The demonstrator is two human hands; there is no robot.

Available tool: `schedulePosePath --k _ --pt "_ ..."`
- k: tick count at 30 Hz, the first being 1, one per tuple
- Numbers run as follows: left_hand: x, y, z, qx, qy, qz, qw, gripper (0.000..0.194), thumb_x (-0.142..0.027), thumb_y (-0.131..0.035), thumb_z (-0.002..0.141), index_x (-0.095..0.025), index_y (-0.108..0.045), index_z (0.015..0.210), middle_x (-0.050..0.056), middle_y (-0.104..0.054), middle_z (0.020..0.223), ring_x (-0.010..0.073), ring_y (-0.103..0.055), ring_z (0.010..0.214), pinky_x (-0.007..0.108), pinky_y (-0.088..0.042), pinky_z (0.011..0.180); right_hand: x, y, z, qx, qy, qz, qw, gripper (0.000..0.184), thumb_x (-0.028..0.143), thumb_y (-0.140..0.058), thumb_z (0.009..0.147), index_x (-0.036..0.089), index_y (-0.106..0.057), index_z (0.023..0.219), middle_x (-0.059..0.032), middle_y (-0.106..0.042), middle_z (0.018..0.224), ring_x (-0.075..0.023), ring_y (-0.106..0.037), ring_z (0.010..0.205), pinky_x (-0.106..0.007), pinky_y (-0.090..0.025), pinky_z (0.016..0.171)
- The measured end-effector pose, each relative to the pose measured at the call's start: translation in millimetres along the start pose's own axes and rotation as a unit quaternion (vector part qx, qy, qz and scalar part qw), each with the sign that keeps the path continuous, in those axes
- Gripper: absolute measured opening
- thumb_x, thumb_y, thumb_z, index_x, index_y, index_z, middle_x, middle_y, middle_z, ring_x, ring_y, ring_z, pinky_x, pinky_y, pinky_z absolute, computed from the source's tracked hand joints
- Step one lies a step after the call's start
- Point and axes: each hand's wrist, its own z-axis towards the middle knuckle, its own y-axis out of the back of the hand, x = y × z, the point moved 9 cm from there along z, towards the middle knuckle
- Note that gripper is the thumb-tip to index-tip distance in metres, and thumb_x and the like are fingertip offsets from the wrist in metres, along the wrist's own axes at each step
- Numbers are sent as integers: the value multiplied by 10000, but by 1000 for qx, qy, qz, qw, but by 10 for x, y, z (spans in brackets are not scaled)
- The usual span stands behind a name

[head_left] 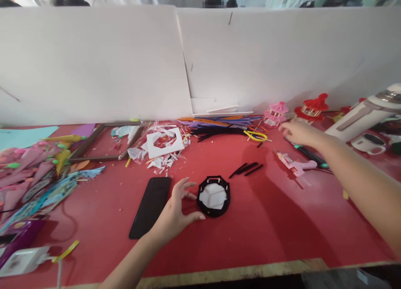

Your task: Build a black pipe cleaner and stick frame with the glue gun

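Observation:
My left hand (180, 207) is beside a small black-rimmed craft base (213, 213), its thumb and fingers spread around the left edge. The base has a white floor and short pale posts; whether the fingertips touch it I cannot tell. My right hand (297, 133) is stretched out to the back right, fingers apart and slightly bent, with nothing seen in it. It hovers near a small pink pavilion model (275, 115) and above a tool with a dark green handle (308, 155). A pink glue gun (293, 163) lies below that arm. Several black fuzzy strips (246, 169) rest behind the base.
A black phone (150, 207) lies left of my left hand. At the back are colored pipe cleaners (219, 122), yellow-handled scissors (257, 135) and white foam scraps (164, 143). A red pavilion model (313, 107), white thermos (360, 115) and mug (369, 143) stand right. Craft pieces (28, 163) crowd the left.

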Motion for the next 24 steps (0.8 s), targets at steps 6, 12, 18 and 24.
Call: schedulePosePath --k 6,12,18,24 --pt "-80 -46 188 64 2 55 996 1099 -485 -946 487 -279 -433 1436 170 -533 1427 403 -498 1343 587 -444 1095 -260 -393 -945 105 -1 15 994 304 229 -640 924 214 -615 1226 -92 -651 1243 -189 -669 1029 -335 -568 851" --pt "-153 -277 326 116 -20 67 991 1170 -513 -930 512 -286 -361 1509 182 -462 1507 429 -433 1391 600 -397 1117 -36 -397 -1208 9 43 26 999 426 -8 -542 696 237 -682 1015 -127 -722 1072 -270 -704 994 -335 -530 814" --pt "-296 -477 408 123 -47 65 989 1219 -651 -913 421 -256 -409 1458 187 -535 1394 433 -457 1325 594 -372 1112 284 115 -1324 -169 34 34 984 334 179 -580 765 188 -608 1098 -175 -673 1080 -314 -665 1016 -407 -525 895" --pt "-456 -539 384 160 -79 81 981 1231 -691 -887 430 -276 -398 1481 162 -532 1372 429 -459 1281 613 -355 1100 949 477 -1383 -304 24 48 951 93 208 -525 830 255 -551 755 -111 -669 831 -294 -654 908 -431 -528 915"
